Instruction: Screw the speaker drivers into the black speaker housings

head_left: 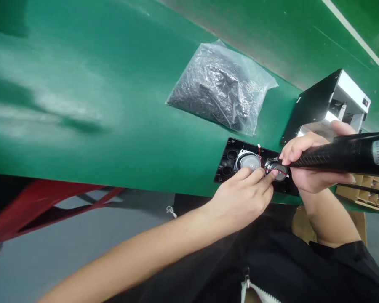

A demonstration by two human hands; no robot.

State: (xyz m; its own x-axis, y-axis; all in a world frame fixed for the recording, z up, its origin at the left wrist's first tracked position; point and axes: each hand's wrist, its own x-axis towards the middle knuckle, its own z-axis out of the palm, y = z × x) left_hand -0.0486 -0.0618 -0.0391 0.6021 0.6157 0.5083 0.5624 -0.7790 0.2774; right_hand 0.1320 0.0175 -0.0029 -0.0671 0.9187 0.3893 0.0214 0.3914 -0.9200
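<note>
A black speaker panel point(223, 167) lies on the green table with two round speakers set in it, the left speaker point(249, 161) and the right speaker point(280, 173). Thin red wires point(261, 159) with small white plugs run over them. My left hand point(243, 194) is held over the panel, its fingers bent and pressing on the right speaker at its edge. In my right hand point(309, 168) is a black electric screwdriver point(344, 155), lying nearly level with its tip toward the right speaker. The tip's exact contact is hard to see, and my hand covers the panel's right end.
Behind the panel lies a clear plastic bag point(224, 86) full of small dark parts. A black and silver machine point(322, 101) stands at the back right. Cardboard trays point(366, 189) are at the right, and a red stool point(44, 206) is below the table's front edge.
</note>
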